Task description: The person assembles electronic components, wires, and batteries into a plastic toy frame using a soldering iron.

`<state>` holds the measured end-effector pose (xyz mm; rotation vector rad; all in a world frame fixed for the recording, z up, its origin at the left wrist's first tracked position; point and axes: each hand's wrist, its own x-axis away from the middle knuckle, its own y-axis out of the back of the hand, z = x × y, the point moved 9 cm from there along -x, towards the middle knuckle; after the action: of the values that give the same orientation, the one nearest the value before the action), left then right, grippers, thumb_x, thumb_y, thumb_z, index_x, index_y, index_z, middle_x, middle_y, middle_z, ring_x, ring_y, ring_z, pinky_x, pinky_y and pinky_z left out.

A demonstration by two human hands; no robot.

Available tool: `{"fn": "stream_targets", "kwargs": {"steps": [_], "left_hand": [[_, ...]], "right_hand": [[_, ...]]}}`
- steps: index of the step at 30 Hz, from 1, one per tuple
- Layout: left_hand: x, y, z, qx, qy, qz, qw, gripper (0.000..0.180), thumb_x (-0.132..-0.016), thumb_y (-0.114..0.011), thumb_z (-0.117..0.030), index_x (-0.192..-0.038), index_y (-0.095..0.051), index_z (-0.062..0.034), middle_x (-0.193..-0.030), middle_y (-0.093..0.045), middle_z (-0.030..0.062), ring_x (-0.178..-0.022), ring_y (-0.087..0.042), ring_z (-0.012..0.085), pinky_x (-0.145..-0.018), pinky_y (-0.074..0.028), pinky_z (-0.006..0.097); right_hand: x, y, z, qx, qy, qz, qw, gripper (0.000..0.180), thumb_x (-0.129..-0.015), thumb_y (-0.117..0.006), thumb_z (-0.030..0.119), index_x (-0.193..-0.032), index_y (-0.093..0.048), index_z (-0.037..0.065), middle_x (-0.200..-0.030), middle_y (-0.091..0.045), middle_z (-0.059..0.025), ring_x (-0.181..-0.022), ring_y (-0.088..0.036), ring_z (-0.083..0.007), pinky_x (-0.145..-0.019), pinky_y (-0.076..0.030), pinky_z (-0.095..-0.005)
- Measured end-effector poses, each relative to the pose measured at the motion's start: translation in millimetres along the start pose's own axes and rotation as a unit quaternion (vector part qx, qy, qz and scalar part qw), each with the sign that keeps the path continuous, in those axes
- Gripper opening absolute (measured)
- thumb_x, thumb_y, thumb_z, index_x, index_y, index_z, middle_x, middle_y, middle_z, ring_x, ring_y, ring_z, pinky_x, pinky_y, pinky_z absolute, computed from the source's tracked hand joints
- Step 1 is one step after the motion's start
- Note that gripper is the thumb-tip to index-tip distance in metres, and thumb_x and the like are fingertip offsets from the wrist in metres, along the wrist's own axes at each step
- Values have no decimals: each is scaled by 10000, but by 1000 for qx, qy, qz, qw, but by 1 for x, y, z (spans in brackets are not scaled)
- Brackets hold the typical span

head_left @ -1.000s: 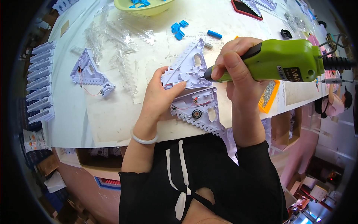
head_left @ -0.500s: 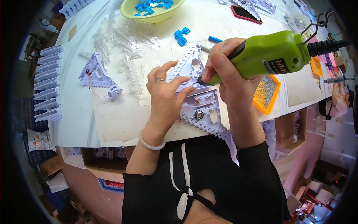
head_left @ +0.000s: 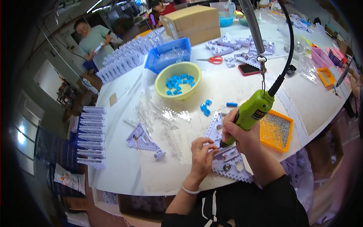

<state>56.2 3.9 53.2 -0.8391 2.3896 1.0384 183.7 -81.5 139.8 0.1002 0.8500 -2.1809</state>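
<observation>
My right hand (head_left: 244, 132) is wrapped round a green electric screwdriver (head_left: 254, 109), its dark tip angled down at the work. Beneath the tip is a pale lilac plastic housing half (head_left: 214, 130) with a toothed edge. Against its near side lies a matching half (head_left: 236, 171), fitted with a round speaker (head_left: 227, 167) and thin wires. Close beside the tip, the fingers of my left hand (head_left: 203, 159) are drawn together at the housing; whatever they pinch is too small to make out. Left of them rests another wired lilac housing part (head_left: 141, 139).
Screws fill an orange tray (head_left: 289, 130) on the right. Farther off are a yellow bowl (head_left: 160, 85) of blue pieces, a blue basket (head_left: 151, 62), red scissors (head_left: 215, 59) and a phone (head_left: 248, 69). Lilac parts stand in a row (head_left: 91, 143) at left. A cable (head_left: 290, 45) hangs above.
My view has tilted up, bringing more of the far table and a person at the back left into sight. My left thumb and fingers have come closer together near the screwdriver tip.
</observation>
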Motion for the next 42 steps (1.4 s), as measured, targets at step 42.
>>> {"fn": "stream_targets", "kwargs": {"steps": [42], "left_hand": [[23, -30, 79, 325, 423, 80, 842, 435, -843, -806, -88, -1177, -554, 28, -974, -701, 97, -811, -706, 157, -692, -571, 281]], "right_hand": [[22, 9, 20, 113, 147, 51, 981, 103, -894, -697, -76, -905, -614, -14, -793, -655, -93, -618, -640, -131, -593, -524, -239]]}}
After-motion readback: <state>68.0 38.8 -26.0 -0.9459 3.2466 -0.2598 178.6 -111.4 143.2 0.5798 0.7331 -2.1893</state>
